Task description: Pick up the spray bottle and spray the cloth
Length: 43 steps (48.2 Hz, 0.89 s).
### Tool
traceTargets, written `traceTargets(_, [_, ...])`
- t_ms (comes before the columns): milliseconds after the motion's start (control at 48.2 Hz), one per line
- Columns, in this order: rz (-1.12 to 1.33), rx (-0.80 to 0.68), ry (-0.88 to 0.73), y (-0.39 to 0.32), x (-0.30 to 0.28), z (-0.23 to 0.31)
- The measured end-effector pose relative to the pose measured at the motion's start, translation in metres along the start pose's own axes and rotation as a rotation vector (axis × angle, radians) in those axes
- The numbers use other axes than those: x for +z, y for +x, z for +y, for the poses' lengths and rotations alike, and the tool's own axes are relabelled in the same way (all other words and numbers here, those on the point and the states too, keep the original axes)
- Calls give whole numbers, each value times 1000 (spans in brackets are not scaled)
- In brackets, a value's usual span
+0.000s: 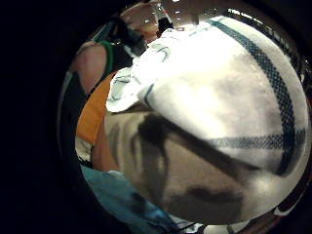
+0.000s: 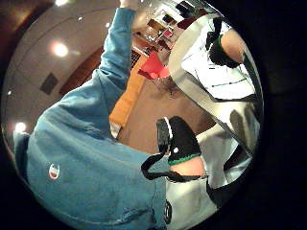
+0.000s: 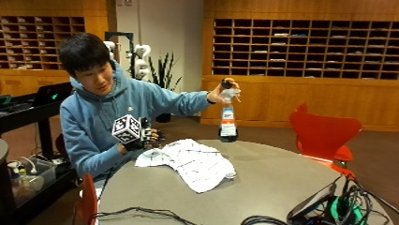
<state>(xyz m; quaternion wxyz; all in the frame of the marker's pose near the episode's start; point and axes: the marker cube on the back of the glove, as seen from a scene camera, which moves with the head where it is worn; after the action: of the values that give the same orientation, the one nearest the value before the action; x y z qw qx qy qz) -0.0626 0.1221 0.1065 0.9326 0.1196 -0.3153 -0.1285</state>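
Note:
A white cloth with dark stripes [image 3: 195, 164] lies crumpled on the round grey table [image 3: 274, 187], towards its left side. My gloved right hand [image 3: 148, 138] hovers just over the cloth's left corner, fingers relaxed and holding nothing. Its thumb [image 2: 180, 141] sticks out apart from the other fingers. The cloth [image 1: 219, 97] fills the little finger side palm view, with finger shadows falling on the table beside it. The person's bare left hand [image 3: 219, 93] grips the head of a clear spray bottle [image 3: 228, 119] with a white and orange label, held upright at the table's far edge.
A red chair [image 3: 321, 133] stands at the table's right. Black cables [image 3: 143, 214] and a dark device [image 3: 312, 202] lie along the near edge. A black cart with a laptop [image 3: 47, 96] stands at the left.

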Motion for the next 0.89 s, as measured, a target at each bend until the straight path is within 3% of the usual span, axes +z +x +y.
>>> traceTargets(892, [24,6,-16,-4,10,-8])
